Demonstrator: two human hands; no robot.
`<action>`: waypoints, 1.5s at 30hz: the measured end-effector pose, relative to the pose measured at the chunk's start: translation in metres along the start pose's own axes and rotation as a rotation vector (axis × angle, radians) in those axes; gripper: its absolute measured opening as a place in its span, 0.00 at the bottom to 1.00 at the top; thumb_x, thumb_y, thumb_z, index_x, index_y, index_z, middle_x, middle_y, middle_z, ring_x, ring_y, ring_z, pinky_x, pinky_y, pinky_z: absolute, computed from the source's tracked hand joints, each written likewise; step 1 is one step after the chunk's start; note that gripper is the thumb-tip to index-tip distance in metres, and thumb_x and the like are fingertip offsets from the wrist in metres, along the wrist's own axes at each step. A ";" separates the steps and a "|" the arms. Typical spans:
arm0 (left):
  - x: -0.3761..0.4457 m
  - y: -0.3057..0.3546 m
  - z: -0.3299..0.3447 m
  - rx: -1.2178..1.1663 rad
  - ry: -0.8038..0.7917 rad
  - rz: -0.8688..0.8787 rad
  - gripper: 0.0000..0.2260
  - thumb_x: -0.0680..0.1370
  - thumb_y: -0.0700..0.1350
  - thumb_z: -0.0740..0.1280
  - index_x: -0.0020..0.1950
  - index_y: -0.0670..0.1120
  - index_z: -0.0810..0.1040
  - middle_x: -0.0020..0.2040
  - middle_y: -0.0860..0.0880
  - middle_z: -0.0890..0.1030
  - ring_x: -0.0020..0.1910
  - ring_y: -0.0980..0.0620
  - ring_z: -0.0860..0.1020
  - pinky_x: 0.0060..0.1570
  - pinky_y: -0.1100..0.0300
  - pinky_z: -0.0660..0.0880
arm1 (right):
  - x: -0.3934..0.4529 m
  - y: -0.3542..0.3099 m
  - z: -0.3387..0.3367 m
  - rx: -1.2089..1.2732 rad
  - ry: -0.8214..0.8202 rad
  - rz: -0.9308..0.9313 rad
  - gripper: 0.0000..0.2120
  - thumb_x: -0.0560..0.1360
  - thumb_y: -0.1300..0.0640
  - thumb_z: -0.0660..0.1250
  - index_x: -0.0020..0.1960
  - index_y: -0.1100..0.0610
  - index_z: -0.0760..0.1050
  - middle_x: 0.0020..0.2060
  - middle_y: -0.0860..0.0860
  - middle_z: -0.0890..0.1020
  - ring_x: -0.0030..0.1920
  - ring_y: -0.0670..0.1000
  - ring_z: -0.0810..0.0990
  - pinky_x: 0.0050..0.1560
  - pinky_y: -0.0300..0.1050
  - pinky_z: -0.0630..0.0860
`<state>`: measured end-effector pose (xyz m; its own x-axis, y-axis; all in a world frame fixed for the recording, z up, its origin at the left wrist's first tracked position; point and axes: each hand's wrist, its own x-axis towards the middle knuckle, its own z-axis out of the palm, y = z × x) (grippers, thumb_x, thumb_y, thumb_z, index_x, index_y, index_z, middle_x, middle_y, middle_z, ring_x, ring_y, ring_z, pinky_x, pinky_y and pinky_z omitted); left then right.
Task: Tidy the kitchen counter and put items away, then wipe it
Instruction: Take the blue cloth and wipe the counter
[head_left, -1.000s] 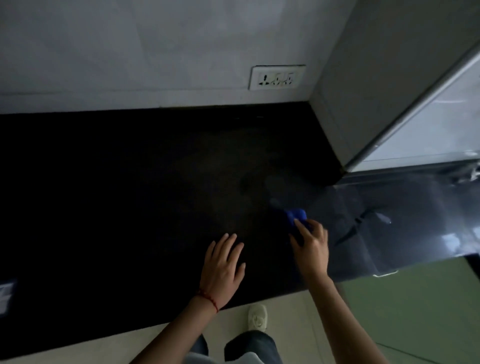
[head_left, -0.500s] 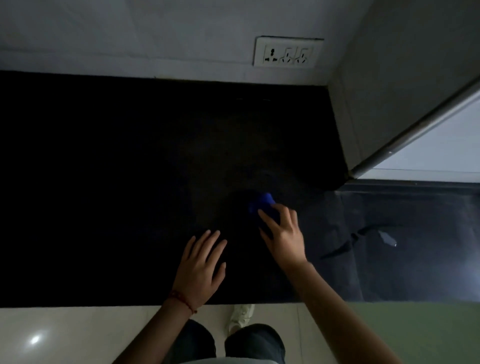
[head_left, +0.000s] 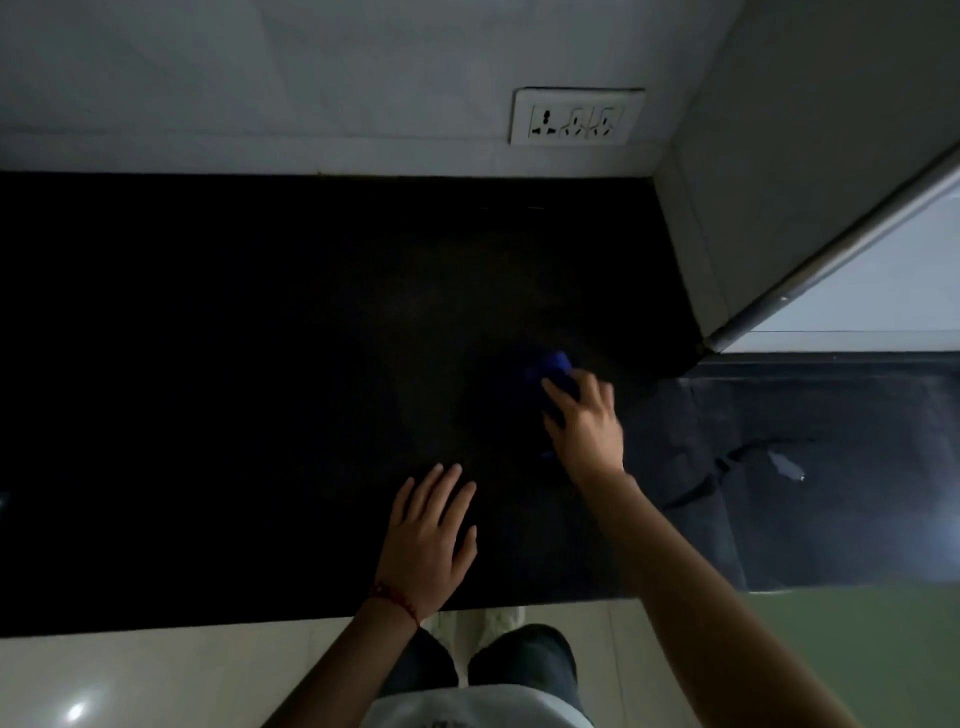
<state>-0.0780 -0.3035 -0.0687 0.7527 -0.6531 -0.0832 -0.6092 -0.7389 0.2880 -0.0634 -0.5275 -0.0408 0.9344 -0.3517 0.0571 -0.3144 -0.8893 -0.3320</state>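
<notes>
A blue cloth (head_left: 551, 370) lies on the black kitchen counter (head_left: 234, 374), right of centre. My right hand (head_left: 584, 423) presses down on it, and only the cloth's far end shows past the fingertips. My left hand (head_left: 431, 535) rests flat on the counter near its front edge, fingers spread, holding nothing. A red thread bracelet sits on that wrist. The scene is dim.
A white socket plate (head_left: 576, 117) is on the tiled back wall. A grey wall corner with a metal edge (head_left: 810, 291) juts in at the right. Beyond it the counter (head_left: 831, 467) is glossy and reflective. Pale floor and my shoes lie below the front edge.
My right hand slid the blue cloth left across the counter, then slightly away from me. The left hand stayed flat near the front edge. The view tilted further down.
</notes>
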 end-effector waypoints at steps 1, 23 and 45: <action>0.001 0.000 -0.001 0.006 -0.005 -0.004 0.20 0.73 0.51 0.58 0.62 0.47 0.76 0.65 0.45 0.77 0.65 0.45 0.74 0.64 0.43 0.70 | 0.009 -0.002 0.000 -0.006 0.013 0.106 0.22 0.74 0.57 0.65 0.67 0.54 0.69 0.67 0.57 0.67 0.65 0.60 0.66 0.51 0.54 0.78; 0.019 0.089 0.019 -0.051 0.026 0.246 0.19 0.74 0.51 0.57 0.62 0.45 0.75 0.65 0.42 0.75 0.66 0.42 0.72 0.65 0.44 0.64 | -0.128 0.115 -0.073 0.100 0.427 0.432 0.20 0.65 0.69 0.73 0.57 0.62 0.79 0.54 0.65 0.77 0.51 0.67 0.75 0.50 0.55 0.75; 0.039 0.207 0.060 0.067 -0.089 0.152 0.23 0.79 0.53 0.46 0.65 0.46 0.71 0.66 0.42 0.74 0.66 0.45 0.72 0.66 0.46 0.67 | -0.093 0.264 -0.100 0.001 0.148 0.278 0.20 0.70 0.62 0.70 0.61 0.60 0.76 0.61 0.63 0.74 0.58 0.66 0.72 0.44 0.59 0.80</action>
<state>-0.1900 -0.4921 -0.0695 0.6276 -0.7679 -0.1283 -0.7317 -0.6380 0.2397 -0.2497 -0.7587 -0.0390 0.7777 -0.6205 0.1007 -0.5547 -0.7527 -0.3546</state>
